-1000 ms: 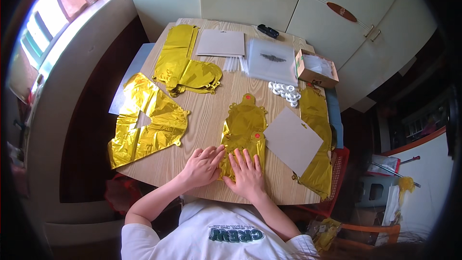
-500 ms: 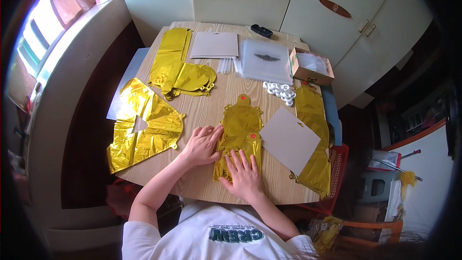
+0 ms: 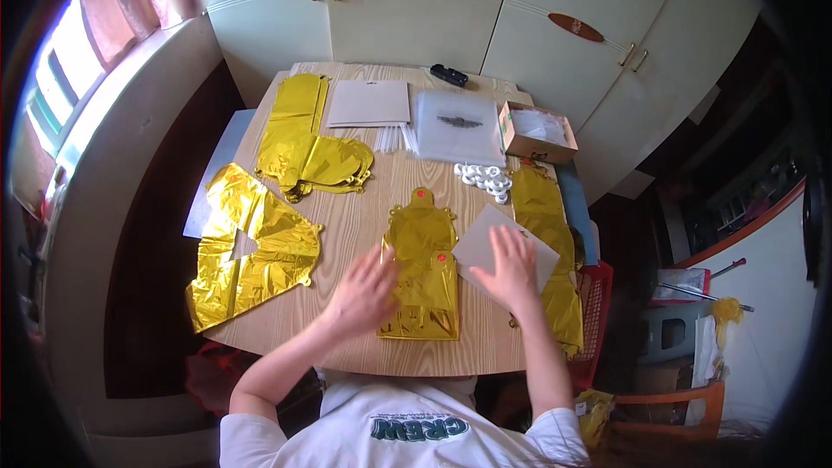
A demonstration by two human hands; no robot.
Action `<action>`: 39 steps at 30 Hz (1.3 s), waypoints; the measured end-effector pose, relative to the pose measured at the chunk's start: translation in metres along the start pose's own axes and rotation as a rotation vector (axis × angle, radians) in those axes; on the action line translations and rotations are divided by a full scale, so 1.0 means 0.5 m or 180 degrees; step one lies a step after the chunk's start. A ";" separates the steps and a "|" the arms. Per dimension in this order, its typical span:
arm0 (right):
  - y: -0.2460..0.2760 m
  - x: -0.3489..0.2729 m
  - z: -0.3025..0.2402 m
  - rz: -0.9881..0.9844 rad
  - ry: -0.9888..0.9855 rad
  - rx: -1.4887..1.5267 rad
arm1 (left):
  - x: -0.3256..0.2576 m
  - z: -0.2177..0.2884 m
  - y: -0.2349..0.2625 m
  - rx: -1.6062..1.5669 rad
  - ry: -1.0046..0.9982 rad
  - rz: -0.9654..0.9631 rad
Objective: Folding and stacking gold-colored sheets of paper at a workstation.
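A folded gold foil balloon point(image 3: 425, 290) with two red dots lies flat in front of me. My left hand point(image 3: 364, 293) is at its left edge, slightly blurred, fingers apart and holding nothing. My right hand point(image 3: 511, 270) is spread over a grey-beige card point(image 3: 475, 238) with a small slot, just right of the folded balloon. Whether its fingers touch the card I cannot tell. Part of the card is hidden under that hand. Beyond the card's right edge lies another gold foil balloon point(image 3: 537, 199), partly covered by the card.
An opened-out gold foil balloon point(image 3: 282, 247) lies at the left, with more folded ones point(image 3: 295, 113) behind. Farther back are stacked cards point(image 3: 368, 104), white straws point(image 3: 397, 138), clear plastic bags point(image 3: 433, 134), white rings point(image 3: 484, 178), an open box point(image 3: 555, 154) and a black object point(image 3: 449, 75).
My right hand has left the folded balloon and moved right, over the card. My left hand has shifted slightly toward me. The view has tilted a little.
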State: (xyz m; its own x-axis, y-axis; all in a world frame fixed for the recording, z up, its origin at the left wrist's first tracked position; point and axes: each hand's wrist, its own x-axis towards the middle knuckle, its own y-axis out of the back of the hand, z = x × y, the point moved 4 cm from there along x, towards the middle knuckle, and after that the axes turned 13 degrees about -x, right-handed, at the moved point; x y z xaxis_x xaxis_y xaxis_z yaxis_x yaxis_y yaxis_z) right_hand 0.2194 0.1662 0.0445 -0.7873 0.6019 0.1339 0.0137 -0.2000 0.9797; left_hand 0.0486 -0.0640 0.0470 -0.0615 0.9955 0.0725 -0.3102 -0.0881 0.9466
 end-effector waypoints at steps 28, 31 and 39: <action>-0.072 0.199 0.137 -0.1125 -0.0240 0.0654 | -0.061 0.134 -0.099 -0.0144 -0.0537 -0.0446; -0.044 0.183 0.110 -0.1233 -0.0162 0.0643 | -0.064 0.133 -0.100 -0.0130 -0.0507 -0.0444; -0.065 0.170 0.086 -0.1724 0.0095 0.1621 | -0.060 0.133 -0.100 -0.0176 -0.0587 -0.0309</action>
State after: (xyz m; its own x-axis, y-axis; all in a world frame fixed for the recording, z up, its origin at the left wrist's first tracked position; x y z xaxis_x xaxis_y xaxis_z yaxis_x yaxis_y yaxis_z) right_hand 0.1784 0.2569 0.0307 -0.7813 0.4916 -0.3845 -0.1028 0.5063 0.8562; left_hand 0.1292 -0.0872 0.0182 0.1443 0.9886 0.0431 -0.3580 0.0116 0.9336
